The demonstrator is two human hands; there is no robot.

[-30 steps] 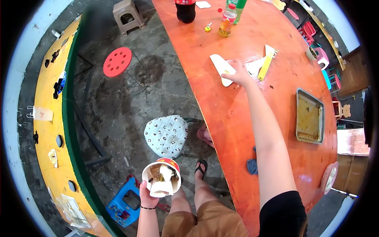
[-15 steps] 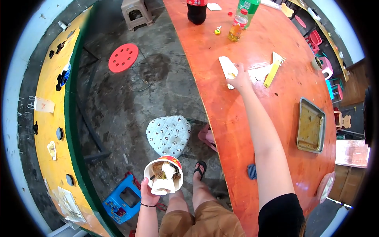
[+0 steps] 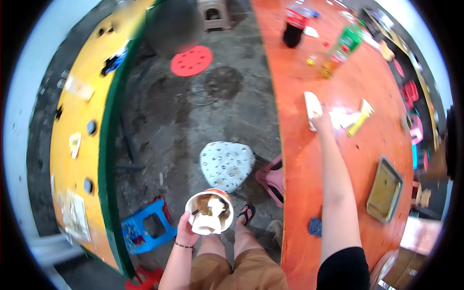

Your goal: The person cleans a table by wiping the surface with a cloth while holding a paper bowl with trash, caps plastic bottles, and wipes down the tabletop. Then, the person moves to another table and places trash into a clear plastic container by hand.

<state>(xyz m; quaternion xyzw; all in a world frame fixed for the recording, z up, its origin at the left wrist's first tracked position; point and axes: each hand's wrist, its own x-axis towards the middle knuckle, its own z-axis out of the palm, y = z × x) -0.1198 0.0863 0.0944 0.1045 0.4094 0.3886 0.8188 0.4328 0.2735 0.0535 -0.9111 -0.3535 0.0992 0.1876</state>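
My left hand (image 3: 186,230) is closed around a paper tub (image 3: 191,203) with a red rim, above my lap. Crumpled tissues and brown scraps fill the tub. On the orange table (image 3: 304,159) my right hand (image 3: 321,121) touches the lower part of a white folded paper piece (image 3: 311,104); its fingers are smeared by motion. Just right of that hand lie white tissues (image 3: 342,117) and a yellow strip (image 3: 356,124).
A cola bottle (image 3: 294,26), a green bottle (image 3: 349,41) and a small amber bottle (image 3: 331,64) stand farther back. A metal tray (image 3: 384,190) lies at the right. Below are a patterned stool (image 3: 227,165), a blue stool (image 3: 166,226) and a yellow table (image 3: 92,159) at the left.
The view has swung, so the tables and bottles appear shifted right and down. The tub stays in my left hand; my right hand remains at the white folded paper.
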